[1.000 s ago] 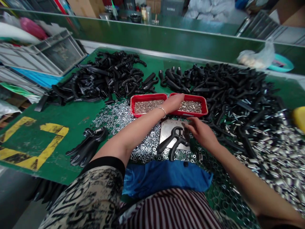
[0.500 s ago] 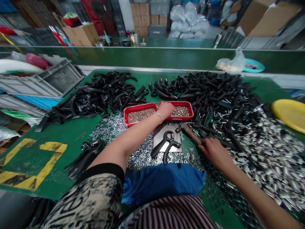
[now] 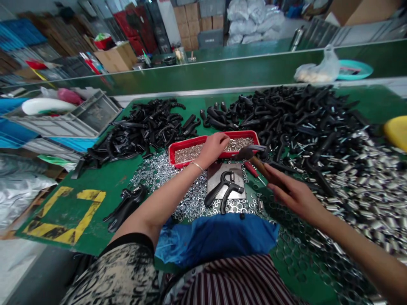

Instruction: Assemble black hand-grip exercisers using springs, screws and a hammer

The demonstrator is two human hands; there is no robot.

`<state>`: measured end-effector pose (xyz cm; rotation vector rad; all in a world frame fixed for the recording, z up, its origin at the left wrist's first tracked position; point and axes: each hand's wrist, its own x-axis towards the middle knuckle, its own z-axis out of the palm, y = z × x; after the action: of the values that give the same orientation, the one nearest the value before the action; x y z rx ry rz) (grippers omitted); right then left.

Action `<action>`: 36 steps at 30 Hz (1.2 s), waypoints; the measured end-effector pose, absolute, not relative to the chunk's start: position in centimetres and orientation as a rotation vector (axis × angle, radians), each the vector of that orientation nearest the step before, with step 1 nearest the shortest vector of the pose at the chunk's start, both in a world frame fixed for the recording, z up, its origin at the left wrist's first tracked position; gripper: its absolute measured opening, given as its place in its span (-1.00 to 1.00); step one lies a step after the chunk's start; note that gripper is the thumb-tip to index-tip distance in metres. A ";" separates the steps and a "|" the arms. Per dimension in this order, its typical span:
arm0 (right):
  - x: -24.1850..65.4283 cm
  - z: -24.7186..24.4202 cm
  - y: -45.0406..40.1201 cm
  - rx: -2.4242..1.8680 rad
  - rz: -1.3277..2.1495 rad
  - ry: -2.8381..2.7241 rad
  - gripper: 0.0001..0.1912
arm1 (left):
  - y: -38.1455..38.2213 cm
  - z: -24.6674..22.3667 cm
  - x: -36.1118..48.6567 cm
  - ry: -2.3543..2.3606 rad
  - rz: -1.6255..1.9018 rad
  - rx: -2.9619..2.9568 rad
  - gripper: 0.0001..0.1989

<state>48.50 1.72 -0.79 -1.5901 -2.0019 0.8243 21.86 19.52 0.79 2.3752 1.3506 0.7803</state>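
My right hand point(image 3: 291, 190) is wrapped round the wooden handle of a claw hammer point(image 3: 246, 153), whose head is raised above the bench. Over the middle of a long red tray point(image 3: 178, 164) with small metal parts is my left hand point(image 3: 214, 148), its fingers bent together and pointing down; whatever they may hold is hidden. A black hand gripper point(image 3: 224, 186) with a metal spring lies on a flat metal plate point(image 3: 212, 173) between my arms. Beside the plate, under the hammer, is a red-handled screwdriver point(image 3: 252, 169).
Black handles are heaped at the back left point(image 3: 136, 131) and back right point(image 3: 286, 106). Silver nuts point(image 3: 184, 199) surround the plate's left side; metal cylinders point(image 3: 359, 190) cover the right. A grey crate point(image 3: 92, 112) stands left, a yellow basin point(image 3: 397, 133) right.
My right hand has lifted the hammer off the bench, uncovering the screwdriver. My left hand has drawn back slightly to the left over the tray. The view has tilted.
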 end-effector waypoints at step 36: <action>46.9 -2.0 -3.7 -1.675 0.915 -1.707 -0.46 | 4.1 -4.4 20.2 1.618 0.346 2.508 -0.19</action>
<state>46.86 -3.69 -1.99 -1.6746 -1.7072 0.9152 20.24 4.08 -4.38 2.5080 1.6184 0.3458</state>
